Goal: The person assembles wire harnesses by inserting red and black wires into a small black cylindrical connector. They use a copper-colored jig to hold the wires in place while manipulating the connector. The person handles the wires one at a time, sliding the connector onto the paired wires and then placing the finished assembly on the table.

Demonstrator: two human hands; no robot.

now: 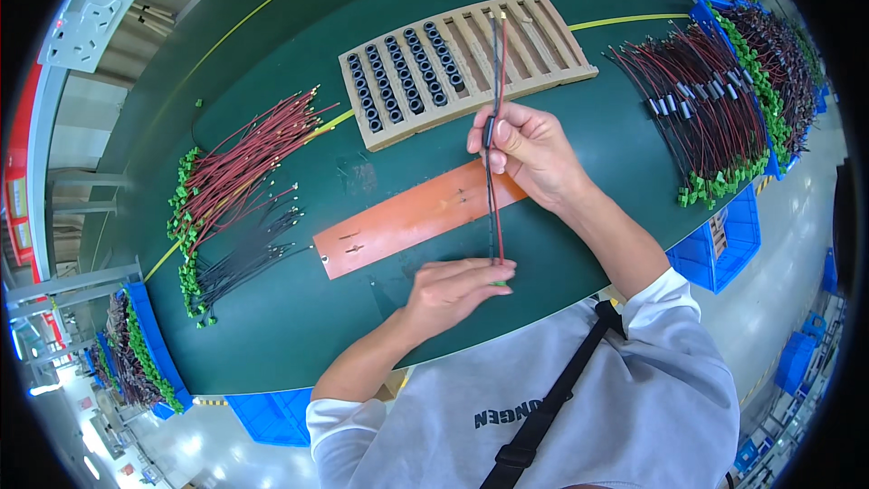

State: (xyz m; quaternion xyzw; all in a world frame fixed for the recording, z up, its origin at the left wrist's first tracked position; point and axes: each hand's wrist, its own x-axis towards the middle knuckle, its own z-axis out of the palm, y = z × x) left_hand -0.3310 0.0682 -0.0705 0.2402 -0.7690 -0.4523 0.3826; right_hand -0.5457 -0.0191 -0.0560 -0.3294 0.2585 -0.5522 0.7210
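My right hand (534, 152) pinches a red and black wire pair (501, 63) around a small black cylinder-shaped sleeve (490, 131). The wires run nearly upright, their bare tips reaching over the slotted tray (407, 133). Lower down, my left hand (460, 294) is closed on the wires' other end, where a bit of green connector (501, 283) shows at the fingertips. Beneath the wires lies an orange board (398, 226). In the tray's left slots stand several rows of black ring-ended cylinders (392, 100); the slots to the right hold none.
On the left of the green table (299, 344) lie red wires (244, 149) and black wires (249, 258) with green connectors. A bundle of sleeved wires (697, 100) lies at right, beside a blue bin (778, 158). Another blue bin (158, 344) stands at the left edge.
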